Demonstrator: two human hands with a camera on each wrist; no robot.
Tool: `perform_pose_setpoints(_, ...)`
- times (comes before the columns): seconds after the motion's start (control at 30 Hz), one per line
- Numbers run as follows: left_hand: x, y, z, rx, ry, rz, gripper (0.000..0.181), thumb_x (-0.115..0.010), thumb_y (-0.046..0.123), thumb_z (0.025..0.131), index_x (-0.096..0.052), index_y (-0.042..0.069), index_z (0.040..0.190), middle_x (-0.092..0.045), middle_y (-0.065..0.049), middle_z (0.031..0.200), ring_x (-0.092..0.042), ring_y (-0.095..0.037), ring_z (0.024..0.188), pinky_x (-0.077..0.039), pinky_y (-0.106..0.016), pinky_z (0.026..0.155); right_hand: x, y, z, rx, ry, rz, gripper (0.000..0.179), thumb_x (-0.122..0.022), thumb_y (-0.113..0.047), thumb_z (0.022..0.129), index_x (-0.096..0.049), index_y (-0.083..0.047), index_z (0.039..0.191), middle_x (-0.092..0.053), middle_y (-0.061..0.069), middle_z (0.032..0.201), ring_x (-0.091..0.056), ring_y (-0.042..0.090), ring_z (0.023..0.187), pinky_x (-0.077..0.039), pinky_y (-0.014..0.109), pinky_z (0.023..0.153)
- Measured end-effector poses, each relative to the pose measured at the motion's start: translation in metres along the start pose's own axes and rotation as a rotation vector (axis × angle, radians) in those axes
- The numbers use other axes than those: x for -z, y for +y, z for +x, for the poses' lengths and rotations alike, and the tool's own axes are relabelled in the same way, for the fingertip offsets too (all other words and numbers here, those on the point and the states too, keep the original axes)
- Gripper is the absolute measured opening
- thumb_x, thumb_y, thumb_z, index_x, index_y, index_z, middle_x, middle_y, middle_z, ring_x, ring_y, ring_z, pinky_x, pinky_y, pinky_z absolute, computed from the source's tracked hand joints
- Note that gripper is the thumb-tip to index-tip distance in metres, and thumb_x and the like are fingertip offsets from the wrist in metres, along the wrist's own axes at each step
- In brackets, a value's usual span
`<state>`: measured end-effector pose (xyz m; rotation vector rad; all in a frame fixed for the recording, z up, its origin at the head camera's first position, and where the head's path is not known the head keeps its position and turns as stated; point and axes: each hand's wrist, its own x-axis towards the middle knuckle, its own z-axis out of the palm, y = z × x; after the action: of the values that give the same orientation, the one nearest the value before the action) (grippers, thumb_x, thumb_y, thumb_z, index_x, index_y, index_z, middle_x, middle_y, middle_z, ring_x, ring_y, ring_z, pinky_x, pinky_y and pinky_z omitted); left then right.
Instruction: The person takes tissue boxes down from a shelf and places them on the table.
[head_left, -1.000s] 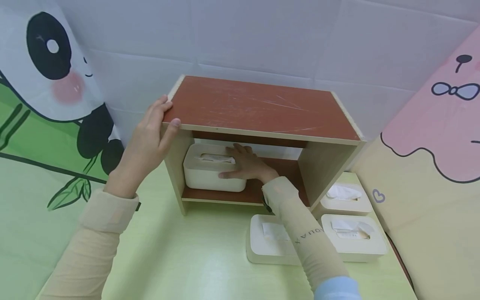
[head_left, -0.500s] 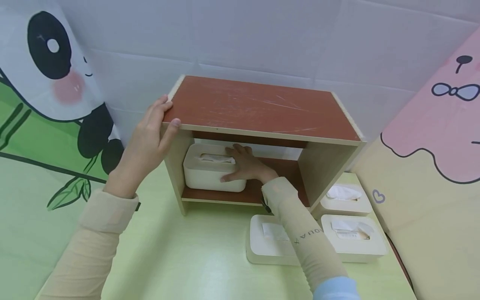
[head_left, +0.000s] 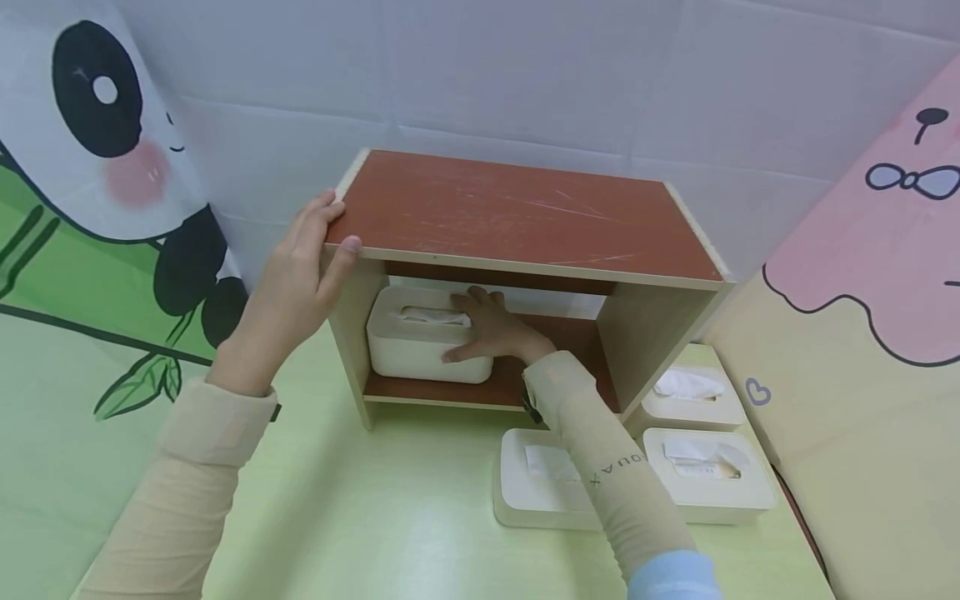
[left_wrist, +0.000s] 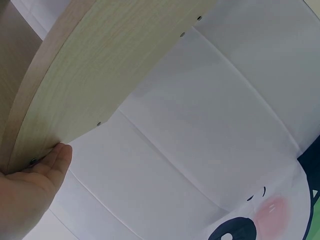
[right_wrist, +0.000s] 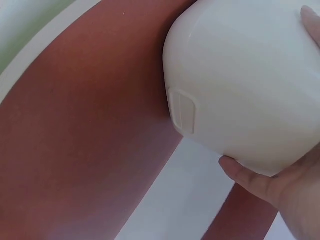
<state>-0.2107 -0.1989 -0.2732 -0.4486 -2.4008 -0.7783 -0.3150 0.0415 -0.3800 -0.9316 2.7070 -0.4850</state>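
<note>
A two-tone wooden shelf unit (head_left: 517, 212) has a scratched red-brown top and pale side panels. At its top left front corner my left hand (head_left: 288, 292) grips the edge, thumb on the top near the front. In the left wrist view the fingers (left_wrist: 60, 162) lie at the side panel's edge. Inside, at the left end, a white tissue box (head_left: 412, 354) sits on the red-brown board, tissue showing in its slot. My right hand (head_left: 498, 329) holds its right end, thumb on the front and fingers over the back. The right wrist view shows the box's rounded end (right_wrist: 240, 75) close up.
A white tissue box (head_left: 540, 487) lies on the pale table (head_left: 360, 525), partly behind my right sleeve. Two others, one in front (head_left: 708, 492) and one behind (head_left: 686, 404), stand right of the shelf unit. Printed cloth (head_left: 847, 275) hangs around the table.
Hardly anything differs. My right thumb has shifted very slightly on the box's front; both arms, the shelf unit and the boxes stay in place.
</note>
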Motion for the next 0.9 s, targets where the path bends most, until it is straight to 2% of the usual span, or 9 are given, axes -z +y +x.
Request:
perform_pose_setpoints(0.17, -0.0008, 0.0001, 0.0006, -0.002, 0.001, 0.007, 0.057, -0.041, 0.040, 0.096, -0.034, 0.002, 0.138, -0.027, -0.009, 0.149, -0.027, -0.025, 0.137, -0.027, -0.045, 0.110, 0.0001, 0.0008, -0.0003, -0.001, 0.019, -0.005, 0.103, -0.071, -0.059, 0.066, -0.020, -0.019, 0.147, -0.012, 0.013, 0.152, -0.012, 0.040, 0.136, -0.032, 0.056, 0.102)
perform_pose_setpoints(0.43, -0.0015, -0.0006, 0.0003, -0.004, 0.004, 0.007, 0.057, -0.041, 0.040, 0.096, -0.035, 0.002, 0.138, -0.027, -0.009, 0.149, -0.027, -0.025, 0.137, -0.027, -0.045, 0.110, -0.0011, 0.0005, -0.0020, -0.020, 0.063, -0.038, 0.102, -0.070, -0.063, 0.063, -0.025, -0.023, 0.145, -0.017, 0.008, 0.151, -0.019, 0.038, 0.134, -0.041, 0.054, 0.094)
perform_pose_setpoints(0.9, -0.0019, -0.0014, 0.0004, -0.007, 0.014, 0.006, 0.057, -0.042, 0.040, 0.096, -0.036, 0.001, 0.137, -0.028, -0.009, 0.149, -0.026, -0.024, 0.137, -0.027, -0.043, 0.111, -0.0035, 0.0017, -0.0031, -0.008, 0.104, -0.067, 0.101, -0.068, -0.067, 0.062, -0.028, -0.025, 0.144, -0.018, 0.006, 0.152, -0.021, 0.038, 0.134, -0.043, 0.054, 0.091)
